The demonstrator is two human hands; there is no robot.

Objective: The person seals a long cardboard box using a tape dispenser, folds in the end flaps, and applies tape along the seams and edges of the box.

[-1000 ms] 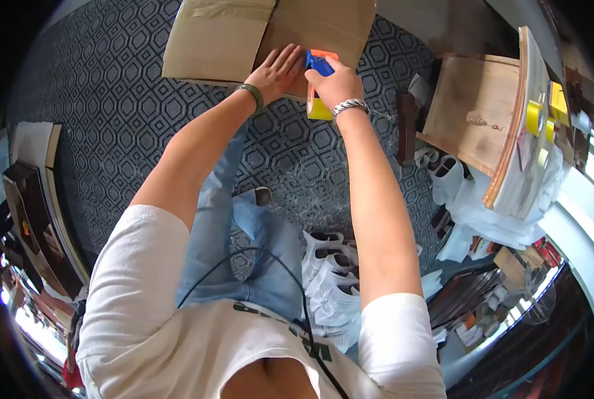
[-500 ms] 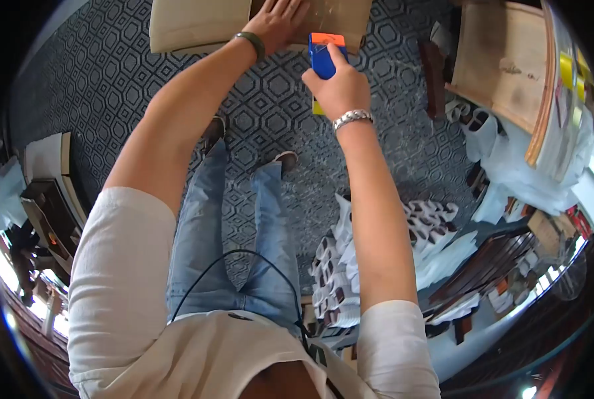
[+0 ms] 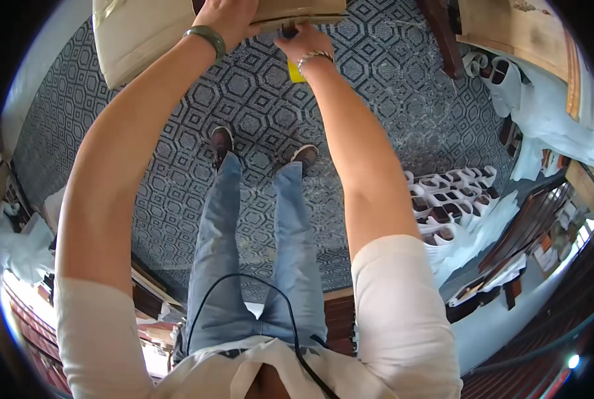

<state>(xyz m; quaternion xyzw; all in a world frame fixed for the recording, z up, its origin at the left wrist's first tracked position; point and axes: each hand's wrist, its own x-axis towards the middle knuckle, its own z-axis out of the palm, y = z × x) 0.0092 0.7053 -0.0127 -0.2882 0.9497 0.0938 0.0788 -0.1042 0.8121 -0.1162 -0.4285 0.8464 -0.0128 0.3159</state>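
Observation:
At the top of the head view my left hand (image 3: pixel 229 20) rests on a cardboard box (image 3: pixel 147 40), its thumb stretched along the near edge. Its fingertips are partly cut off by the frame. My right hand (image 3: pixel 310 44) is closed around a hand tool, close below the box's near edge. Most of the tool is hidden; its yellow end (image 3: pixel 296 72) sticks out under the hand, and a dark bit shows by the thumb. Whether the tool touches the box I cannot tell.
Patterned carpet (image 3: pixel 257 100) lies under my feet. To the right are a wooden panel (image 3: pixel 516 33), a dark red wooden piece (image 3: pixel 441 40) and white foam wrapping (image 3: pixel 550 126). Several white-wrapped parts (image 3: pixel 456 199) stand lower right. A black cord (image 3: pixel 244 276) hangs before me.
Both hands have moved up and left in the view, along with the box. My right hand has turned and come under the box's edge, hiding the tool's blue body and orange end.

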